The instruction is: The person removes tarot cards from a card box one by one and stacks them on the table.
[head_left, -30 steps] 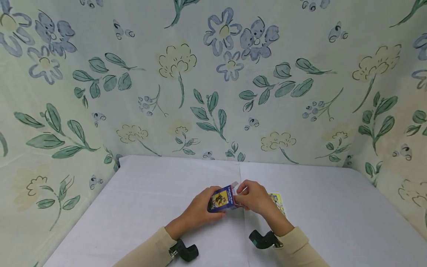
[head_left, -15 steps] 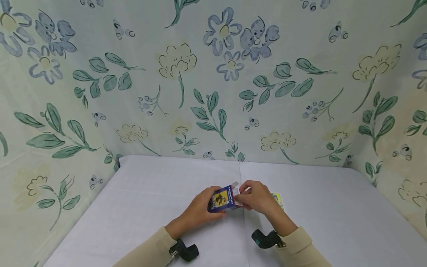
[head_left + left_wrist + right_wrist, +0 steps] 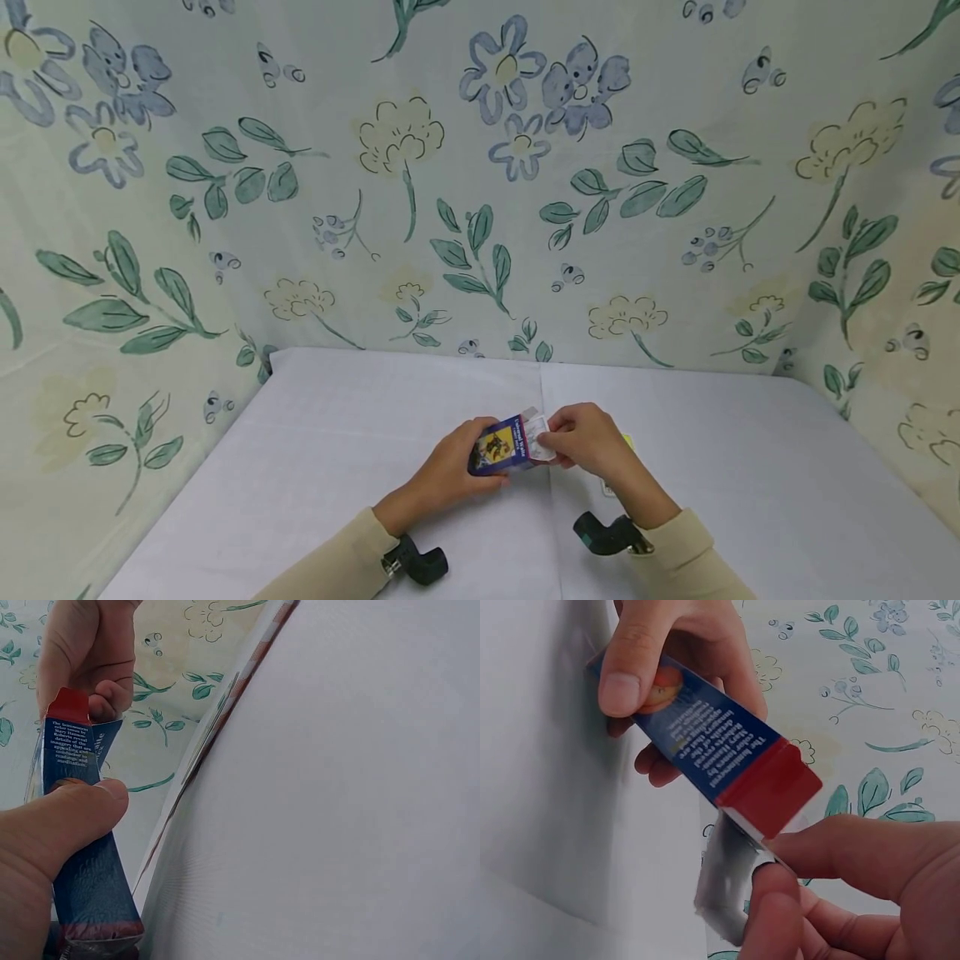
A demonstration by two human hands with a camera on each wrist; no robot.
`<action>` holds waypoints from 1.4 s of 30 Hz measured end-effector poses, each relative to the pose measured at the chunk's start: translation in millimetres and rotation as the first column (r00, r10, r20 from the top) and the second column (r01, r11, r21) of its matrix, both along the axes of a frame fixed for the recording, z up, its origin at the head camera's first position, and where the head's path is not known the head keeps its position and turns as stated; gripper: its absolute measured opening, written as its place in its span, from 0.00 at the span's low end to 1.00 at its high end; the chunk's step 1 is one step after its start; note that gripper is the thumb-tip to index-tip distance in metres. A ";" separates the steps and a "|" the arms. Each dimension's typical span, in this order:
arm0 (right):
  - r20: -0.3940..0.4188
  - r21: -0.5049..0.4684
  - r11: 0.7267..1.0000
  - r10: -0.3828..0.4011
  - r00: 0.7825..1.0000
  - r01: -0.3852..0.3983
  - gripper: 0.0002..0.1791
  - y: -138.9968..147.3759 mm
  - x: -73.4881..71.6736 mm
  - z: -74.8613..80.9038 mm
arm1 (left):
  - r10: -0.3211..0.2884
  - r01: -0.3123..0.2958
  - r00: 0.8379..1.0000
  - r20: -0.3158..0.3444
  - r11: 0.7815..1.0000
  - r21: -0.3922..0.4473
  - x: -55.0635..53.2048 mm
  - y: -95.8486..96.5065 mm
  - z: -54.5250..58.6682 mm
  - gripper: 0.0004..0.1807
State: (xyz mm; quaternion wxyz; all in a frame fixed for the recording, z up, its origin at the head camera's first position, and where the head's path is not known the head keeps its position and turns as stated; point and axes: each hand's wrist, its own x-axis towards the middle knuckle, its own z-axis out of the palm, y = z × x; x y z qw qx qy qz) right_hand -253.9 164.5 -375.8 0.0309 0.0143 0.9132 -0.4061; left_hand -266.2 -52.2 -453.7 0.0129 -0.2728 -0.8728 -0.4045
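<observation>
My left hand [image 3: 448, 464] holds a small blue card box [image 3: 495, 448] with a yellow picture on its front and the printed words "Universal Waite". In the left wrist view its thumb [image 3: 94, 810] lies along the box's narrow side. The box's end faces right, with a red flap [image 3: 776, 791] folded out. A pale printed card [image 3: 537, 437] sticks partway out of that end. My right hand [image 3: 592, 440] pinches the card's outer edge between thumb and fingers. How many cards it pinches, I cannot tell.
A yellow-edged card [image 3: 628, 442] lies on the white-covered table [image 3: 360, 417], mostly hidden behind the right hand and forearm. Floral cloth [image 3: 465, 167] hangs around the back and sides. Black wrist cameras [image 3: 603, 533] sit at both cuffs.
My right hand has moved a little to the right, and more of the pale card shows outside the box. The left hand and box stay nearly still.
</observation>
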 end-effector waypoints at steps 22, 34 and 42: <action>-0.035 0.001 0.999 -0.035 0.999 0.035 0.10 23.6 2.1 10.2 | 0.004 -0.005 1.000 -0.013 1.000 -0.012 -0.7 0.9 -0.1 0.45; -0.015 -0.049 0.998 -0.050 0.999 0.049 0.13 40.7 8.0 12.9 | 0.005 -0.005 1.000 -0.007 1.000 -0.005 -0.7 1.8 -1.0 0.45; 0.015 -0.140 0.989 -0.052 0.999 0.054 0.16 51.7 10.2 16.9 | 0.002 -0.002 1.000 -0.007 1.000 -0.001 -0.4 1.2 -1.4 0.45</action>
